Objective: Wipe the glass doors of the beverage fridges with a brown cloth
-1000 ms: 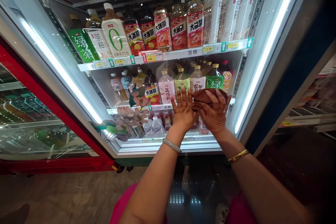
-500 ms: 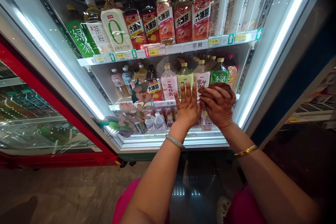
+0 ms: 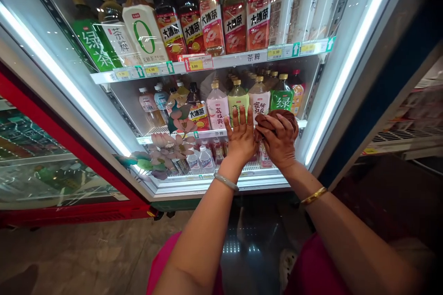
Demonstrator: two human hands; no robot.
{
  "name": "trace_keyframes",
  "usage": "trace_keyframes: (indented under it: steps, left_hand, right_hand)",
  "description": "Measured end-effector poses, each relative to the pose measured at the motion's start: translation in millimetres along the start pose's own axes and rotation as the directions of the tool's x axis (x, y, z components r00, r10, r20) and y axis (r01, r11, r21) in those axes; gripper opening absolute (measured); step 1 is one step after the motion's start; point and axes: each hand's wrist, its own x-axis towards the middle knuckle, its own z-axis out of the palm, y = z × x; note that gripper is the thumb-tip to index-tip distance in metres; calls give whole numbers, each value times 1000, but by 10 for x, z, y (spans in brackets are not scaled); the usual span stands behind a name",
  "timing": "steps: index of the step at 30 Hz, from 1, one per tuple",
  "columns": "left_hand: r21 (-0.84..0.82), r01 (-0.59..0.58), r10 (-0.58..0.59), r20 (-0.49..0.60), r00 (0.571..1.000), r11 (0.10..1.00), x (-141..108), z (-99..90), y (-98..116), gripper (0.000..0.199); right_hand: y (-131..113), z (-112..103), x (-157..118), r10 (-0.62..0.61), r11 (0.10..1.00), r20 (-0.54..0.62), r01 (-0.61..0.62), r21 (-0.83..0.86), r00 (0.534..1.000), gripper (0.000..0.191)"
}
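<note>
My left hand (image 3: 241, 139) lies flat with its fingers spread, palm toward the clear glass door (image 3: 207, 156) of a drinks fridge. Close beside it, my right hand (image 3: 281, 145) grips a bunched brown cloth (image 3: 290, 117), also held at the glass. Behind the hands, bottled drinks stand on the middle shelf: a pink bottle (image 3: 218, 108), a yellow-green bottle (image 3: 238, 96) and a green-labelled bottle (image 3: 282, 97). My hands and the cloth hide parts of the lower bottles. A flower decal (image 3: 168, 147) sits on the glass to the left.
Large tea bottles (image 3: 259, 18) fill the upper shelf, above a price strip (image 3: 254, 57). Bright light strips line both sides of the fridge. A red-framed cooler (image 3: 138, 205) adjoins at left, and a dark blue panel (image 3: 374, 83) stands at right. Brown floor (image 3: 104, 249) lies below.
The view has shifted slightly, so fridge and hands appear a little further left. My left hand stays flat and my right hand keeps hold of the cloth, both at nearly the same place.
</note>
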Motion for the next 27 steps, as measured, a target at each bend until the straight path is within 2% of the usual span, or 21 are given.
trace_keyframes:
  steps: [2, 3, 5, 6, 7, 9, 12, 13, 15, 16, 18, 20, 22, 23, 24, 25, 27]
  left_hand:
    - [2, 13, -13, -3, 1000, 1000, 11, -5, 16, 82]
    - [2, 24, -24, -6, 1000, 1000, 18, -2, 33, 84]
    - [-6, 48, -48, -15, 999, 999, 30, 17, 87, 87]
    - [-12, 62, -62, -22, 998, 998, 32, 31, 122, 88]
    - [-19, 74, -74, -29, 997, 997, 29, 46, 160, 89]
    - [-32, 92, -93, -31, 995, 995, 5, 77, 232, 87]
    - [-45, 73, -73, 4, 997, 996, -62, 108, 290, 78]
    - [-44, 58, -57, 19, 998, 997, -86, 112, 290, 76]
    - [-38, 29, -27, 39, 999, 999, -128, 114, 269, 77]
    - [-36, 20, -18, 46, 999, 999, -143, 113, 255, 78]
    - [-37, 16, -14, 55, 998, 999, -162, 110, 232, 80]
    - [-40, 13, -11, 66, 998, 999, -168, 106, 226, 80]
    - [-39, 12, -9, 76, 997, 999, -171, 95, 228, 80]
    - [-36, 8, -5, 80, 997, 999, -174, 85, 227, 81]
    - [-32, 2, 0, 85, 996, 999, -182, 73, 219, 81]
    - [-29, -6, 9, 89, 996, 1000, -196, 58, 204, 81]
    - [-32, -29, 33, 107, 994, 999, -248, 28, 143, 81]
  right_hand:
    - [220, -35, -77, 145, 989, -75, -146, -9, 987, 22]
    - [343, -57, -90, 254, 966, -124, -257, -11, 959, 23]
    - [524, -94, -80, 457, 884, -203, -468, -4, 866, 27]
    - [554, -103, -70, 520, 846, -215, -533, 0, 827, 29]
    - [534, -105, -63, 550, 827, -207, -562, 2, 809, 31]
    - [368, -93, -70, 534, 843, -144, -537, 14, 833, 32]
    - [51, -80, -131, 381, 921, 38, -383, 69, 924, 30]
    - [5, -88, -158, 327, 938, 89, -334, 93, 941, 29]
    - [66, -124, -211, 281, 947, 125, -296, 124, 952, 27]
    - [168, -146, -234, 316, 937, 102, -327, 120, 943, 26]
    - [439, -181, -271, 473, 878, 7, -471, 88, 881, 28]
    - [665, -178, -293, 653, 757, -107, -651, 58, 749, 35]
    - [704, -131, -295, 764, 636, -175, -770, 41, 622, 41]
    - [636, -94, -290, 783, 609, -187, -792, 37, 594, 42]
    - [514, -53, -283, 784, 607, -185, -794, 33, 592, 42]
    - [350, -10, -275, 763, 637, -169, -770, 28, 624, 41]
    - [-27, 60, -269, 643, 764, -97, -644, 24, 759, 37]
